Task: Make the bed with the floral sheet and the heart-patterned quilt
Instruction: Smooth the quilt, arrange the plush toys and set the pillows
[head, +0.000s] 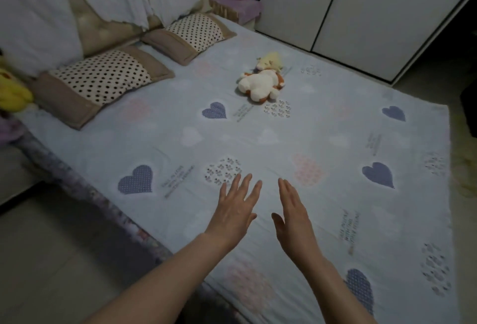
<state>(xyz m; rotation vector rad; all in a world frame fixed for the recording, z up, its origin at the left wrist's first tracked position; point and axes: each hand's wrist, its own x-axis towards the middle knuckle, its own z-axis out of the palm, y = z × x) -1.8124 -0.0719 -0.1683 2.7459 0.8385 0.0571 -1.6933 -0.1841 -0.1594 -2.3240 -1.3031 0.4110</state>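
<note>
Heart-patterned quilt (258,140), location? (Obs. 1)

Obs. 2: Spread flat, directly under and ahead of both hands. Floral sheet (116,211) shows only as a dark band along the near side. Quilt's long axis runs from pillows (103,78), upper left, toward lower right.

Obs. 1: Grip?

Obs. 2: None. Left hand (236,210) and right hand (293,220) flat, fingers straight, side by side close to the near edge. Contact with cloth not determinable. Left nearer pillows. Judgement: smoothing stroke outward, across the axis, toward plush toys (260,86).
</note>
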